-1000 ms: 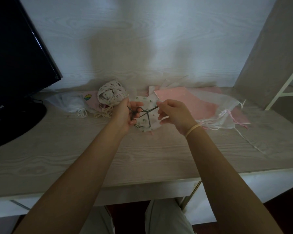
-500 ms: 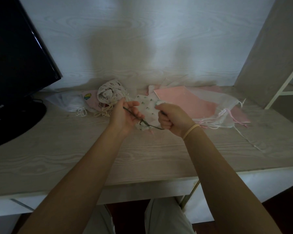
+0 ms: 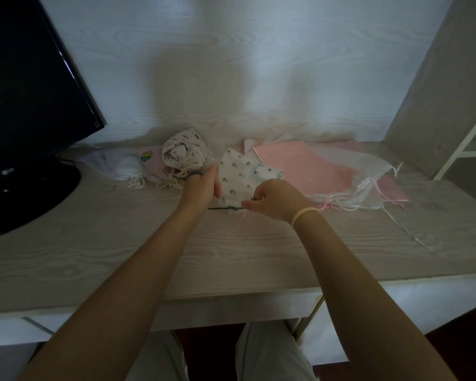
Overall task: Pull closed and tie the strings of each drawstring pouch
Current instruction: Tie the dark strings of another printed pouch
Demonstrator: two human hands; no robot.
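I have the little white pouch with green bows (image 3: 241, 171) lying on the table (image 3: 121, 243), right between my two hands. Its open end points toward me and looks bunched up, so I think I am pulling it shut now.

My left hand (image 3: 201, 185) has a tight grip on one end of the dark string (image 3: 223, 208). A green loop of it pokes out behind my hand. My right hand (image 3: 272, 199) pinches the string at the mouth of the pouch with a narrow grip, fingers curled in.

Here is what could go wrong. If I pull too hard on just one side, the string might slide all the way out of its tunnel, and then I could not tie it. If my pinch slips, the mouth could pop open again. The string is thin and dark, and the light is dim, so I might make a knot in the wrong spot or miss a loop.

The tied pouch with black drawings (image 3: 183, 151) sits just beside my left hand, with its cream cords (image 3: 173, 182) close by. I might catch those by mistake. The see-through mesh bag (image 3: 349, 177) and its pink ribbons (image 3: 330, 206) lie near my right wrist, and my arm could drag them.
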